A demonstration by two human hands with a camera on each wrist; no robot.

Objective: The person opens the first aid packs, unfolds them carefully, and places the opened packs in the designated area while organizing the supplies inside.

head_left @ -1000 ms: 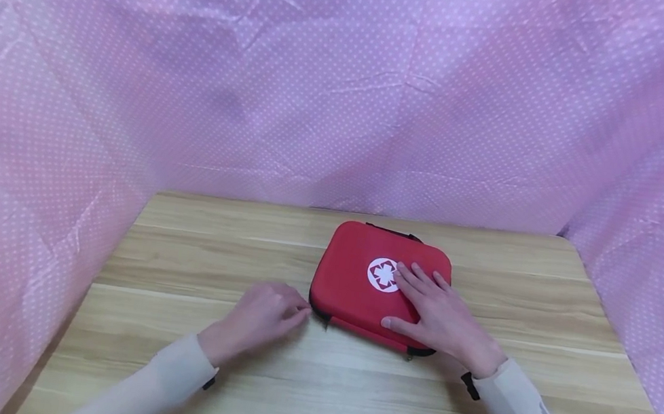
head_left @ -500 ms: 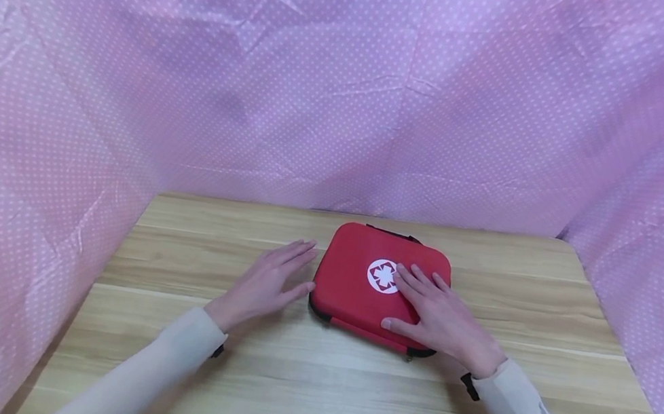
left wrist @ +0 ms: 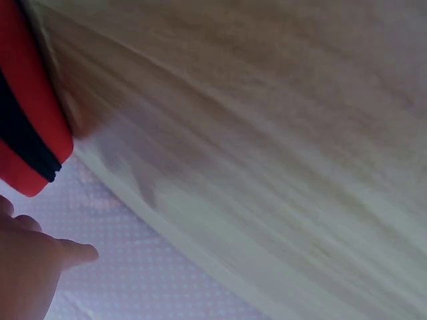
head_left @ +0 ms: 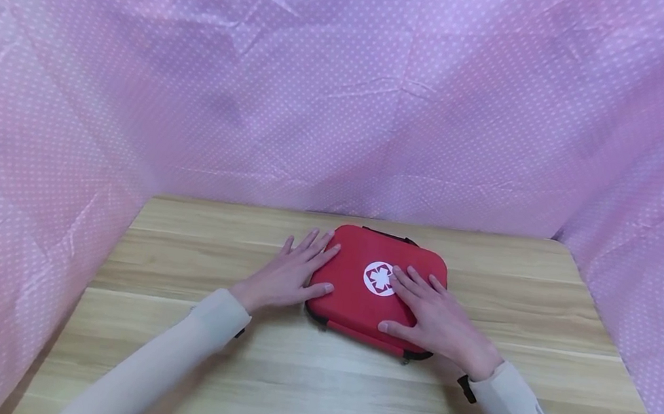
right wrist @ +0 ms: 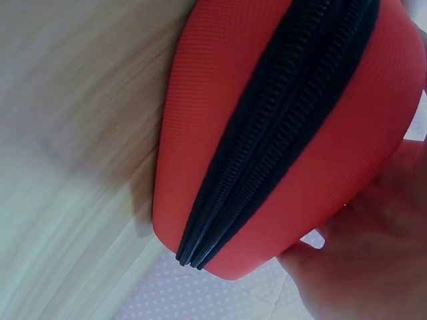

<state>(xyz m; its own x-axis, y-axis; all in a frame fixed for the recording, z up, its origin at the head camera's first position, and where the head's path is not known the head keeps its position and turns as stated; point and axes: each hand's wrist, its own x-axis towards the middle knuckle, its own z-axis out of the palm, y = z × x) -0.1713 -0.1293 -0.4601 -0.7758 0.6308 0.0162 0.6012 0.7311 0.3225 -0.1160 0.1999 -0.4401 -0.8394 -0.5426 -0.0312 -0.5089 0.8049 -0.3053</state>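
A red first-aid case [head_left: 352, 298] with a white round emblem lies flat on the table, lid side up. Its black zipper [right wrist: 267, 140] runs round the side and looks closed in the right wrist view. My right hand [head_left: 438, 321] rests on the right part of the lid with fingers spread. At the left edge of the case is my left hand [head_left: 290, 274], its straight fingers and thumb reaching over the lid's left side. The left wrist view shows part of that hand [left wrist: 30, 267] close to a corner of the case [left wrist: 53, 147].
The wooden table [head_left: 168, 352] extends on all sides of the case. A pink cloth with white dots [head_left: 296, 93] hangs behind it and along both sides. On the back side of the case is a black handle [head_left: 390, 235].
My left hand has left the front left corner, where its fingers were bunched. It has straightened and moved forward and right onto the lid's left edge. My right hand has stayed in place.
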